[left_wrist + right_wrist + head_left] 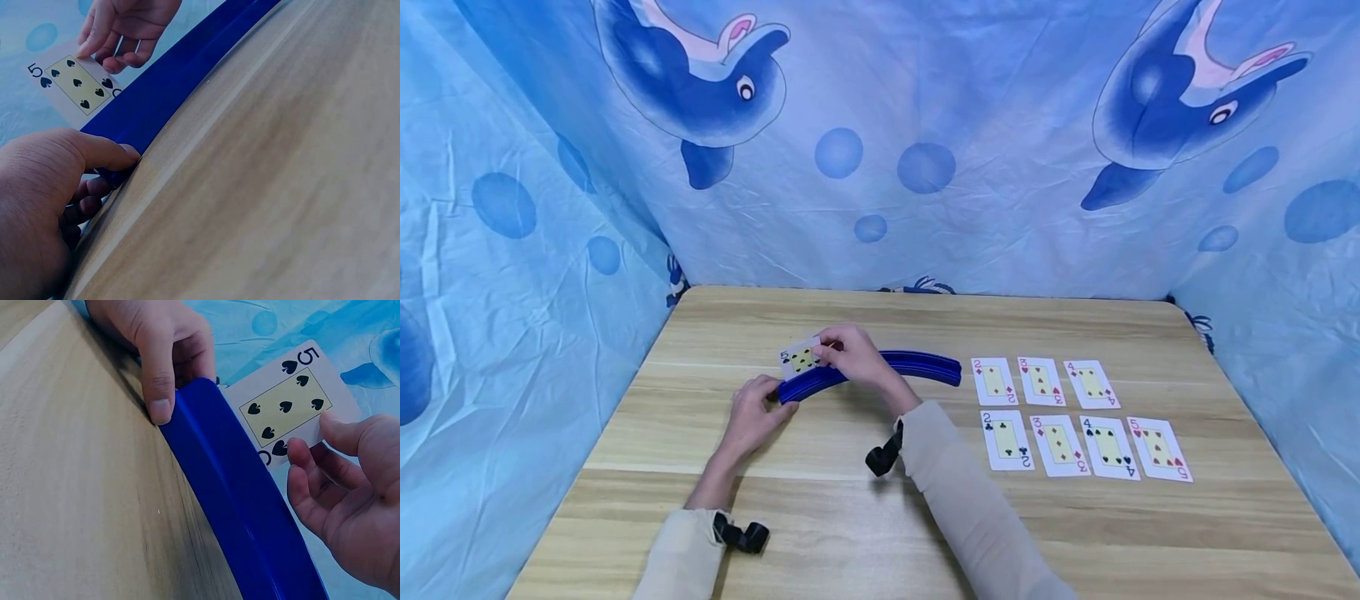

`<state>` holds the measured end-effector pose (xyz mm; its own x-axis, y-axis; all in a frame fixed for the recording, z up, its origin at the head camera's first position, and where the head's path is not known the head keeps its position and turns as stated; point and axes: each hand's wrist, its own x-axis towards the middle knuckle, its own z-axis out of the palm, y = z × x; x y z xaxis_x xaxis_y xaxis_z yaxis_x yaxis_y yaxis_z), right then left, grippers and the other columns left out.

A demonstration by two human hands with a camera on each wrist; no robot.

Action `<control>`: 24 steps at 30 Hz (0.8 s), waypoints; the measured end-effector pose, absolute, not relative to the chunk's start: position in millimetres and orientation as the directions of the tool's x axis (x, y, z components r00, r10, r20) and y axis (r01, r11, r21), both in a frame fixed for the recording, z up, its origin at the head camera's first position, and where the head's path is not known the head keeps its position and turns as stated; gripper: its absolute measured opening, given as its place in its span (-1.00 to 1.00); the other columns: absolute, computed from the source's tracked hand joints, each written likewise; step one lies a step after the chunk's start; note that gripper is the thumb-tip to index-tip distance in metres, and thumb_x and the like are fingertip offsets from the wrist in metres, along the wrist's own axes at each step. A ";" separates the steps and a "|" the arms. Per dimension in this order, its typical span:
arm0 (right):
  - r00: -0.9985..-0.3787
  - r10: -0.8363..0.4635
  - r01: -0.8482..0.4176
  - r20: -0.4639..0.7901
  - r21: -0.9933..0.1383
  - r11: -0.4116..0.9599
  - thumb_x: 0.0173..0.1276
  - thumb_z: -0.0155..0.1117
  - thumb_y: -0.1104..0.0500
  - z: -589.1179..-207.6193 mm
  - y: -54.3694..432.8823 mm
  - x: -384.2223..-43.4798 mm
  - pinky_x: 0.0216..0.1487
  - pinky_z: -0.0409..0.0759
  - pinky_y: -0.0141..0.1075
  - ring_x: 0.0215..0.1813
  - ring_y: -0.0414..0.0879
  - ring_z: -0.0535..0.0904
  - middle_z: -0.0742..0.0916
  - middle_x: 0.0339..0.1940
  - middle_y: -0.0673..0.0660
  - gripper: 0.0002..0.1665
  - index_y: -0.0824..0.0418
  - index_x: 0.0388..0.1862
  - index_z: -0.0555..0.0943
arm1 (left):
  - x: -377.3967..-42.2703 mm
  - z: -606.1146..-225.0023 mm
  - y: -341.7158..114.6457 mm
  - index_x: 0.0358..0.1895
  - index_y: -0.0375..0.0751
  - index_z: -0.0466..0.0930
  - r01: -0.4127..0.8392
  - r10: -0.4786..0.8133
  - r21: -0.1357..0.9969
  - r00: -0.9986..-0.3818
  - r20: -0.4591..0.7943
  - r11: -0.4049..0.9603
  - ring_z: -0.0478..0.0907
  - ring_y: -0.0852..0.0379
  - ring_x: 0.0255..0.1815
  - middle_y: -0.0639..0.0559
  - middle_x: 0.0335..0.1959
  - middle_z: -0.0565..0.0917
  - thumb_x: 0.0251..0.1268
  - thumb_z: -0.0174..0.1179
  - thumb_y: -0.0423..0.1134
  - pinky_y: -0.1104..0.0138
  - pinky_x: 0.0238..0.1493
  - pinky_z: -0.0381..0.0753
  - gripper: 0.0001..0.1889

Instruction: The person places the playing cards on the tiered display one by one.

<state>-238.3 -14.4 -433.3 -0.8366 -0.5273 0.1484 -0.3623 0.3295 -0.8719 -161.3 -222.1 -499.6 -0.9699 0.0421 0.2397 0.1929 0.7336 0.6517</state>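
A curved blue card holder [925, 367] lies on the wooden table. My left hand [754, 418] grips its left end, the thumb [112, 153] on the near side and the other fingers curled behind. With the thumb and fingers of my right hand [856, 357], I pinch the right edge of a five of spades [285, 406]. That card stands tilted, face toward me, near the holder's left end. Its lower edge is hidden behind the holder's near wall.
To the right, face-up playing cards lie in two rows: three in the back row, with a four of diamonds [1092, 384] at its end, and several in front, ending with a five of hearts [1160, 450]. A blue dolphin-print curtain [880, 100] surrounds the table [865, 533].
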 end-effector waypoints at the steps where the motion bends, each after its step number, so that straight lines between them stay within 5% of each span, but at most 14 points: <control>1: -0.836 -0.529 -0.363 0.147 -0.870 0.333 0.50 0.17 0.20 -433.4 -14.6 -238.2 -0.32 0.50 -0.47 -0.37 -0.17 0.55 0.72 -0.34 0.16 -0.80 0.28 -0.23 0.68 | -161.6 -499.6 -222.0 -0.05 -0.38 0.68 0.192 0.042 0.650 -0.970 0.239 0.735 0.54 -0.11 -0.12 -0.24 -0.12 0.72 0.09 0.44 -0.30 0.17 -0.03 0.25 -0.65; 13: -0.832 -0.544 -0.330 0.108 -0.885 0.328 0.51 0.16 0.18 -431.2 -16.0 -237.0 -0.29 0.55 -0.46 -0.34 -0.17 0.58 0.73 -0.32 0.15 -0.80 0.23 -0.16 0.69 | -163.5 -500.4 -222.0 -0.09 -0.40 0.68 0.186 0.039 0.648 -0.971 0.234 0.739 0.54 -0.13 -0.11 -0.25 -0.11 0.72 0.06 0.46 -0.33 0.14 -0.02 0.27 -0.66; 24: -0.842 -0.529 -0.328 0.107 -0.880 0.343 0.47 0.25 0.11 -419.6 -1.8 -233.5 -0.03 0.62 -0.33 -0.02 -0.01 0.69 0.74 0.07 0.18 -0.59 0.21 0.23 0.60 | -163.7 -499.1 -222.1 -0.09 -0.38 0.68 0.183 0.040 0.649 -0.973 0.229 0.738 0.54 -0.13 -0.10 -0.25 -0.11 0.72 0.08 0.45 -0.33 0.13 -0.01 0.28 -0.68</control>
<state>-233.5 -1.8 -419.6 -0.8418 -0.5290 0.1074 -0.3280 0.3432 -0.8801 -163.7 -222.1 -499.1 -0.9726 0.0397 0.2293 0.1832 0.7382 0.6492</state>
